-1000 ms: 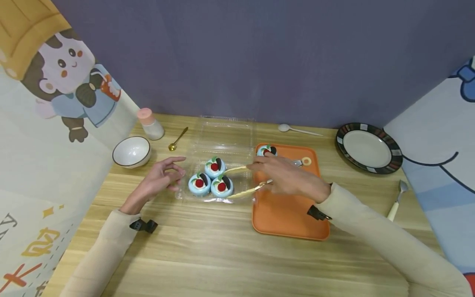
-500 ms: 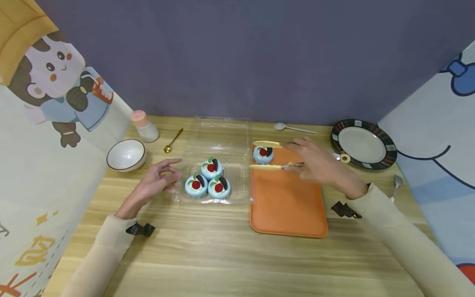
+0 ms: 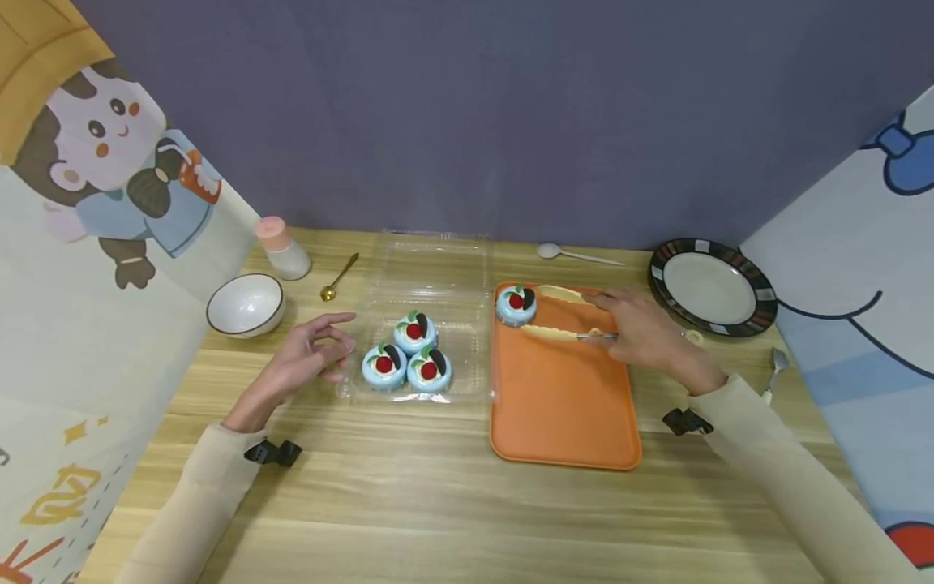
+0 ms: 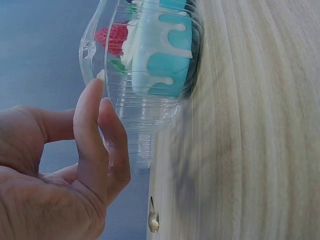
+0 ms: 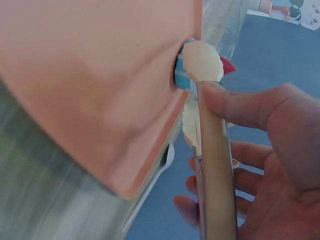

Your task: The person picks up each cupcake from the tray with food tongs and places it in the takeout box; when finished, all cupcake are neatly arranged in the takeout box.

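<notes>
Three blue cupcakes point(image 3: 415, 331), topped with a red berry and dark cookie, sit in the left part of a clear plastic box point(image 3: 467, 357) whose lid lies back. My left hand point(image 3: 310, 357) is at the box's left edge with loosely bent fingers; in the left wrist view a fingertip meets the rim. My right hand point(image 3: 642, 332) holds a pair of tongs point(image 3: 550, 333) with cream tips and metal arms. The tips are spread, just right of another blue cupcake point(image 3: 516, 306). That cupcake stands in the far left corner of an orange tray point(image 3: 565, 405).
Left of the box are a white bowl point(image 3: 246, 306), a pink-capped shaker point(image 3: 283, 248) and a small gold spoon point(image 3: 339, 278). A white spoon point(image 3: 580, 255) lies behind the tray. A dark-rimmed plate point(image 3: 713, 287) and another utensil point(image 3: 777, 369) are at the right.
My right hand has carried the tongs from the box to over the tray, past the cupcake, then drawn the tips off to its right. My left hand has stayed at the box edge.
</notes>
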Available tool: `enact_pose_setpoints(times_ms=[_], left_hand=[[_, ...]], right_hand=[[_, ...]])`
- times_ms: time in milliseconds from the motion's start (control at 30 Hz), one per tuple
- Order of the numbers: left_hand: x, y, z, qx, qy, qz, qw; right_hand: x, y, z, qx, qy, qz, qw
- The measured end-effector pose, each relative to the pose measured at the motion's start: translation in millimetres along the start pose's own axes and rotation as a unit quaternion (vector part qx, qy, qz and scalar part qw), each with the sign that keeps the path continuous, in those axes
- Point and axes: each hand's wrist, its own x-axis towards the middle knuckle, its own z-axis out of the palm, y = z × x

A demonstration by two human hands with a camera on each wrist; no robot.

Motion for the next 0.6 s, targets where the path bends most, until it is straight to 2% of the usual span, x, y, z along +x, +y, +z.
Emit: enact_pose_setpoints(times_ms=[333, 600], left_hand=[[-0.4, -0.6, -0.6, -0.001, 0.001, -0.001, 1.0000], [1.0, 1.5, -0.4, -0.002, -0.001, 0.006, 1.0000]], right_hand=[[13.4, -11.6, 17.9, 0.006, 0.042, -0.028, 0.999], [1.0, -12.5, 21.9, -0.011, 0.065, -0.030, 0.997]])
